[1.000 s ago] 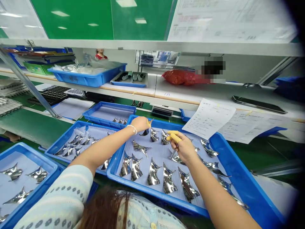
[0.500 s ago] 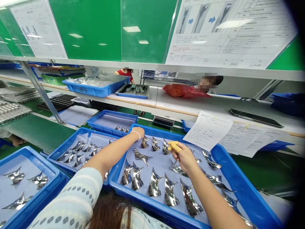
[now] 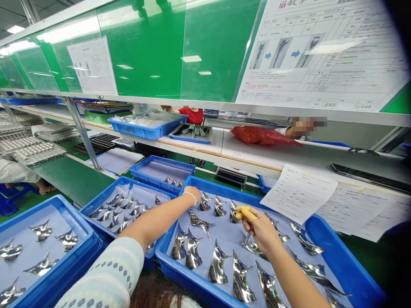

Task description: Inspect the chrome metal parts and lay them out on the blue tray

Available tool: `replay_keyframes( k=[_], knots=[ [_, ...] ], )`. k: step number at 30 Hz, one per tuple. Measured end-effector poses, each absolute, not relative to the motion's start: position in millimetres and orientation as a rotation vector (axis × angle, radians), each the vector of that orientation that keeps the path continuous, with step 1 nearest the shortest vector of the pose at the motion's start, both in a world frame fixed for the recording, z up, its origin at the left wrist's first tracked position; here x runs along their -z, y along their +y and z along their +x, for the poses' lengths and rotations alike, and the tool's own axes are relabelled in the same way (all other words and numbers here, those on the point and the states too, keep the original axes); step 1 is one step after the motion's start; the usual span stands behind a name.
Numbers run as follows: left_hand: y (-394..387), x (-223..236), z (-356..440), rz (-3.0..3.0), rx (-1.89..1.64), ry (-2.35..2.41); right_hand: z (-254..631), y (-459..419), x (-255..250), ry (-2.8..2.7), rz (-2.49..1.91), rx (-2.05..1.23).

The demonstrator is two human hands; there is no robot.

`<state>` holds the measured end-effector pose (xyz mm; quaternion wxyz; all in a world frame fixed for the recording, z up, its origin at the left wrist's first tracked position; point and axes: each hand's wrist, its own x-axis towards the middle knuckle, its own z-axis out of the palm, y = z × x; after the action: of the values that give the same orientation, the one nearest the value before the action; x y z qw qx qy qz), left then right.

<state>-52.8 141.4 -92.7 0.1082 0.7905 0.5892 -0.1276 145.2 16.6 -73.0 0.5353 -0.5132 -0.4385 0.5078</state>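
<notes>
Reaching over a big blue plastic tray lined with white paper, I have both arms out in front as I watch from far away. My left hand is at the tray's far left corner, with a thin white band around the wrist. Its fingers are hidden, so I cannot tell how far open it is or if it has hold of anything. Just to its right is a row of shiny silver metal pieces with curved sides and sharp points. My right hand is over the tray, with yellow finger covers on it. Its fingers are bent in toward the thumb, and I cannot tell if something is pinched there. One shiny piece shows right beside the yellow tips; I cannot tell if they touch. More shiny pieces lie nearer to me and along the right side. A white printed sheet hangs over the tray's far edge. To the left, a smaller blue tray holds many small silver pieces.
</notes>
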Motion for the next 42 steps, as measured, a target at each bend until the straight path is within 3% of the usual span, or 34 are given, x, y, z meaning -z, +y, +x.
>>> replay_keyframes(
  k=[7, 13, 19, 27, 42],
  knots=[
    [127.5, 56.1, -63.8, 2.203, -0.045, 1.674, 145.2, 16.5, 74.9, -1.043, -1.243, -1.239],
    [85.2, 28.8, -49.2, 2.066, -0.508, 1.18, 138.4, 12.1, 76.3, -0.937, -1.081, -1.209],
    [55.3, 45.1, -35.3, 1.911, -0.603, 0.84, 135.1, 6.5, 71.3, -0.992, -0.994, -1.147],
    [60.4, 66.7, -39.7, 1.877, -0.934, 0.857, 135.4, 1.5, 73.7, -1.38, -1.232, -0.716],
    [64.1, 71.9, -46.3, 2.255, -1.261, 0.526, 132.2, -12.3, 70.0, -1.709, -1.155, -0.345]
  ],
)
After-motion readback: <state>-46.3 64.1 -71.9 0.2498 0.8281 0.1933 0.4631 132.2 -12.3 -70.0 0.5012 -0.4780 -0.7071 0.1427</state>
